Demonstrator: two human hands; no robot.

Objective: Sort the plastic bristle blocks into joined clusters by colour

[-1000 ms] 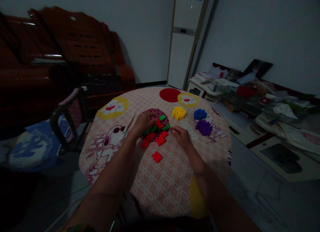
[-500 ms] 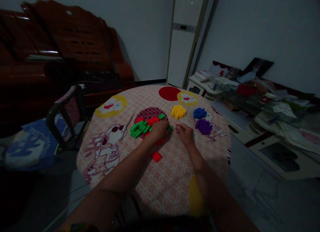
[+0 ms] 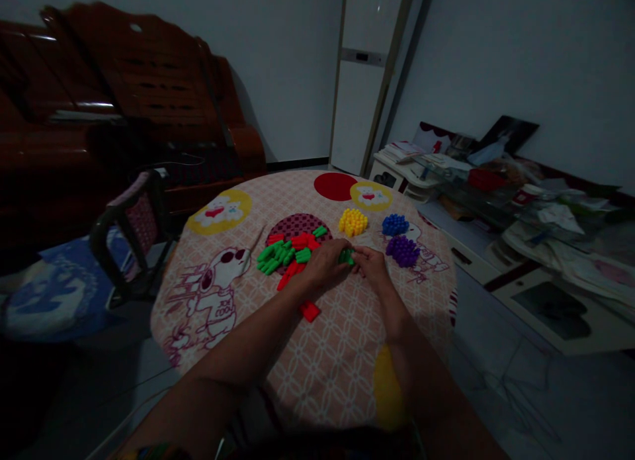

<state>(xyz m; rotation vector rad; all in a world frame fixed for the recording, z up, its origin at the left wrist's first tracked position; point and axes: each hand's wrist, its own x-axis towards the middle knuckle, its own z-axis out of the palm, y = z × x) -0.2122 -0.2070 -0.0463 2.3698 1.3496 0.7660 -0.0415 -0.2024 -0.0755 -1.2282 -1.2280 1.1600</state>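
My left hand (image 3: pixel 326 264) and my right hand (image 3: pixel 372 264) meet over the table, fingers closed around a small green toy block (image 3: pixel 346 256) between them. To the left of my left hand lie several loose green blocks (image 3: pixel 276 256) and red blocks (image 3: pixel 301 241), partly on a dark red round patch (image 3: pixel 292 226). My left hand hides part of this pile. One red block (image 3: pixel 309 310) rests apart, beside my left forearm. Beyond my hands sits a tight cluster of yellow pieces (image 3: pixel 353 222). A blue cluster (image 3: pixel 395 224) and a purple cluster (image 3: pixel 403 251) are right of it.
The round table wears a patterned cloth (image 3: pixel 327 354). A chair (image 3: pixel 133 235) stands at its left, with a wooden sofa (image 3: pixel 149 96) behind. On the right, a low cabinet (image 3: pixel 520 261) is heaped with papers and bags. A tall white cabinet-like unit (image 3: pixel 361 109) stands at the back.
My left hand has moved right with the green block, and my right hand has met it there. More of the red and green pile now shows.
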